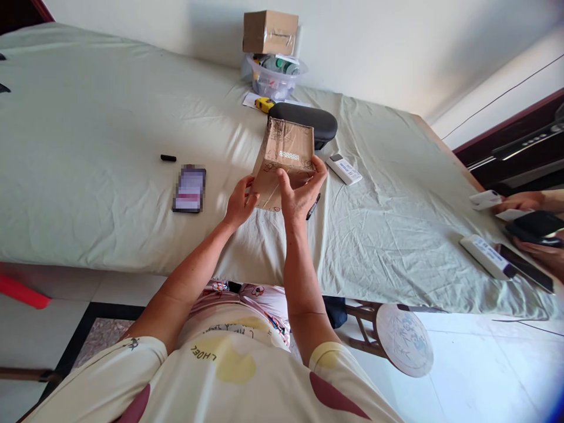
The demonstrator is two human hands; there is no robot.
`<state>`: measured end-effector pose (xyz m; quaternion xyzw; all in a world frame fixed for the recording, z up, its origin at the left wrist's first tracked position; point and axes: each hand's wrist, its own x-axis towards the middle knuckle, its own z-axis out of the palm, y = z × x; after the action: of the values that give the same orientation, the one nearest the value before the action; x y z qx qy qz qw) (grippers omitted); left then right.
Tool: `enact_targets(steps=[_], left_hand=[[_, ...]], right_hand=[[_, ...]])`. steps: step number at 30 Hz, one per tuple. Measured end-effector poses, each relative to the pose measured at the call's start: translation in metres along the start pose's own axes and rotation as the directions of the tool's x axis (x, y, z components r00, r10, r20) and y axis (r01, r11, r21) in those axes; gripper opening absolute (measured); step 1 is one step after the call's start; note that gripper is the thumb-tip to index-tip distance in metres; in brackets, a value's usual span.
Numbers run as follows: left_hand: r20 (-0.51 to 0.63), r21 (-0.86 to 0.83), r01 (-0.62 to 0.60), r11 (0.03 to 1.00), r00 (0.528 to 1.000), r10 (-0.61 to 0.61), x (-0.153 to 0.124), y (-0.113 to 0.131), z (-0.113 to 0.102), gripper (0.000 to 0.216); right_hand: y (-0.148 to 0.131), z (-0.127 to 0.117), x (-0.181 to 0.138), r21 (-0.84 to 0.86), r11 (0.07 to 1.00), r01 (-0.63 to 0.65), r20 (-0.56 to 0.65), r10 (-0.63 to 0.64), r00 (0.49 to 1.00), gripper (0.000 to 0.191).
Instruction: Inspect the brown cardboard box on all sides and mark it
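Observation:
A small cardboard box with dark drawings and a row of white marks is between my two hands, over the near part of the cloth-covered table. My left hand grips its lower left side, fingers curled against the cardboard. With the thumb on the front face and the fingers round the right edge, my right hand holds the other side. A black marker lies just right of my right wrist, partly hidden. Behind the box sits a dark oblong case. Whatever the box contains is hidden.
A phone and a black cap lie to the left. On the right is a white packet. A yellow tape measure, a plastic basket and another carton stand behind. Another person's hands are at far right.

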<state>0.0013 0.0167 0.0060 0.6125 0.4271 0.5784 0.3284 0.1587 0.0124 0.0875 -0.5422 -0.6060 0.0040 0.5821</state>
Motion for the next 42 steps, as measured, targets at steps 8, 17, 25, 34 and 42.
enact_targets(steps=[8,17,25,34,42], left_hand=[[-0.023,0.062,-0.005,0.998,1.0,0.007,-0.002,-0.001,0.003,0.045],[-0.077,0.108,-0.03,0.994,0.996,0.039,-0.005,-0.006,0.012,0.045],[-0.071,0.112,-0.031,0.993,0.997,0.039,-0.006,-0.009,0.013,0.048],[-0.118,0.14,-0.048,0.989,0.991,0.065,-0.008,-0.012,0.016,0.045],[-0.12,0.196,-0.059,0.979,0.989,0.084,-0.01,-0.009,0.012,0.044]], right_hand=[[-0.01,0.016,0.001,0.034,0.996,-0.087,0.0,0.087,0.996,0.084],[-0.011,0.01,0.002,0.038,0.993,-0.108,0.057,0.106,0.993,0.085],[-0.006,0.012,0.001,-0.015,0.999,-0.042,-0.052,0.041,0.998,0.091],[0.069,-0.042,0.018,-0.075,0.99,-0.116,0.169,0.127,0.977,0.052],[0.117,-0.063,-0.008,-0.619,0.752,-0.225,0.29,0.485,0.825,0.04]])
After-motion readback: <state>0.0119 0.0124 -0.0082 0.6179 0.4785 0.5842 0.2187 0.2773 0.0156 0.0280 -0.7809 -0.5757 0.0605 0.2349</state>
